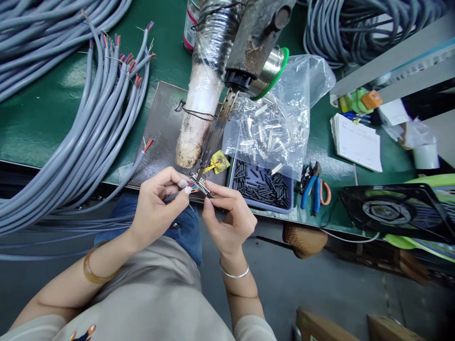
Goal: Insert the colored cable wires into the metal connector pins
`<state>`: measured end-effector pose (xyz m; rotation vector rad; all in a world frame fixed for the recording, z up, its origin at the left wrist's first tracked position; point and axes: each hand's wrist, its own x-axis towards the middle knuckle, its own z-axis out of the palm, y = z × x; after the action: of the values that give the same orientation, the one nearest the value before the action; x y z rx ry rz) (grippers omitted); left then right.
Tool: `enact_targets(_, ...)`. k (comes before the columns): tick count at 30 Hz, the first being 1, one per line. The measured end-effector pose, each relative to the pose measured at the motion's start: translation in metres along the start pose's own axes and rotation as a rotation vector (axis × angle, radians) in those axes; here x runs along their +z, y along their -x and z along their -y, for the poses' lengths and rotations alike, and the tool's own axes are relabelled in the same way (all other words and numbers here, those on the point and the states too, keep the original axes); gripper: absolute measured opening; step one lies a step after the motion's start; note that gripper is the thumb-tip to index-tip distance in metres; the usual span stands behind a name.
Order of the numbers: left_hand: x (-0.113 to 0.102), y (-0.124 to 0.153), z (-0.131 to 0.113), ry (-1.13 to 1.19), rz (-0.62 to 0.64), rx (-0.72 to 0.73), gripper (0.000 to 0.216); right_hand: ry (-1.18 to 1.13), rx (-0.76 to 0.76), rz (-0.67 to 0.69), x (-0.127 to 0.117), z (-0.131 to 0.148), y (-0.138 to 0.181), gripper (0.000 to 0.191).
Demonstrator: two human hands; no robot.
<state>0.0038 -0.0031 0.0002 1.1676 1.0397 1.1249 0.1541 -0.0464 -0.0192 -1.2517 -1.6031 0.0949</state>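
Note:
My left hand [156, 203] is closed in a pinch on the end of a grey cable, whose thin coloured wires [192, 185] fan out at the fingertips. These wires meet a small metal multi-pin connector [203, 187]. My right hand [231, 215] pinches the connector's right end between thumb and fingers. Directly above, a mounted soldering iron [222, 116] points down, its tip at the connector or just over it; contact is hard to make out. A yellow sponge [221, 162] lies behind the fingers on a dark metal plate [152, 123].
Many grey cables [88, 118] with stripped ends cover the left side. A plastic-wrapped pipe [204, 94] and a solder spool [272, 71] stand behind. To the right are a bag of connectors [263, 128], a tray [261, 206] of black tubes, pliers [311, 189] and a fan [391, 210].

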Motion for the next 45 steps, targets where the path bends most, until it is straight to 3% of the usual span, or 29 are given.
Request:
enact_targets(14,0.0052,-0.0010,-0.0058,-0.078,-0.036,0.110,0.013,0.072,-0.060,-0.038,0.0019,0.0013,-0.0058,0.019)
enact_targets(28,0.0006,0.0000,-0.0057,0.022,0.008,-0.034,0.014,0.186,-0.147,-0.003,0.0002,0.0037,0.0034,0.021)
enact_targets(35,-0.0043,0.0050,-0.0070,0.104,0.058,-0.119,0.017,-0.060,0.108,-0.013,0.0014,0.0038,0.0005,0.018)
enact_targets(40,-0.0039,0.0061,-0.0016,0.052,0.013,-0.085,0.016,0.072,-0.020,-0.007,0.0027,0.0044,0.0009,0.021)
enact_targets(45,-0.0013,0.0042,-0.0006,0.008,-0.010,-0.063,0.016,0.071,-0.034,-0.009,0.0043,0.0019,0.0018,0.020)
